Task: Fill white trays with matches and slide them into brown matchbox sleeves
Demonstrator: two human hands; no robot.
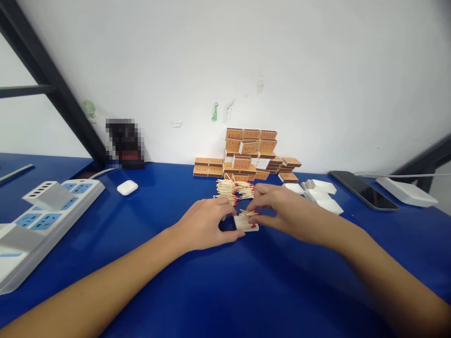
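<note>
A small white matchbox tray [242, 223] with some matches in it lies on the blue table. My left hand [210, 224] is closed on the tray's left side, with the thumb along its near edge. Over the tray's right part, my right hand [278, 209] pinches several red-tipped matches [249, 213] between thumb and fingers. Just behind the hands lies a loose pile of matches [227, 190], with a second heap [245, 188] beside it on the right.
Stacked orange matchboxes [251, 145] stand against the wall. White trays [322, 195], a black phone [362, 190] and a white device [407, 191] lie right. Left are an earphone case [127, 188], a power strip [45, 225] and a blurred dark object [127, 143].
</note>
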